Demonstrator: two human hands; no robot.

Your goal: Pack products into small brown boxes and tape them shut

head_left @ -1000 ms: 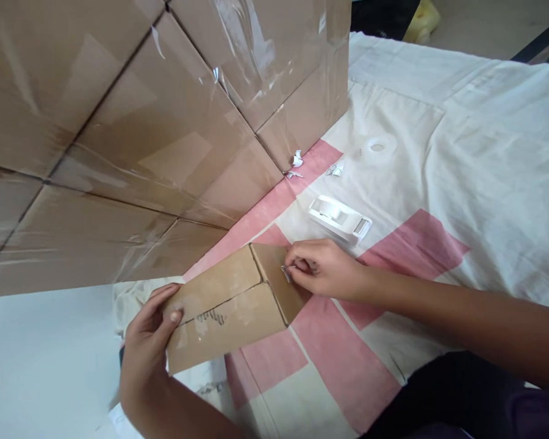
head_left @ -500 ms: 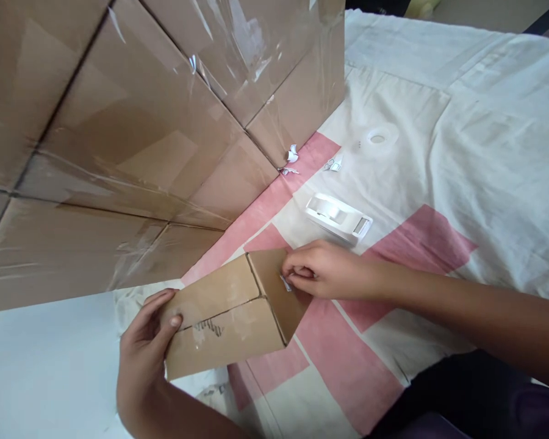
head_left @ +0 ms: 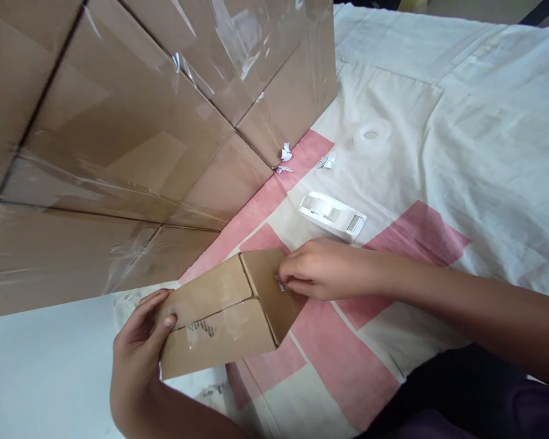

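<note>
Brown oblong cardboard box (head_left: 231,311), just one in the hands, lies right in front of the person, seamed face up and one end turned rightward; whether it rests on the cloth or hangs a little above it, I cannot tell; to my eye it should handle as light, stiff along its edges, easily dented mid-panel, and perhaps slick where the surface glints like tape, so the corners and end edges look the best hold; one black scribbled mark (head_left: 202,328) sits at its seam.

Two bare hands are at work; the left hand (head_left: 139,341) clasps the left end, thumb pressed on the upper face and fingers curled over the far edge; the right hand (head_left: 315,268) has thumb and fingertips pinched together on one small whitish scrap (head_left: 279,283) against the right end.

Underneath spreads one white and pink block-patterned cloth (head_left: 393,183), creased; just beyond the right hand lies one white oblong plastic dispenser (head_left: 333,216); farther off I count two crumpled white paper bits (head_left: 286,152) by the foot of the stack and one flat printed slip (head_left: 327,161) near them; beyond is one translucent round ring (head_left: 382,135), perhaps a tape roll; along the left rises one tall stack of brown taped cartons (head_left: 165,146), several of them, cut off by my view and so not countable.
</note>
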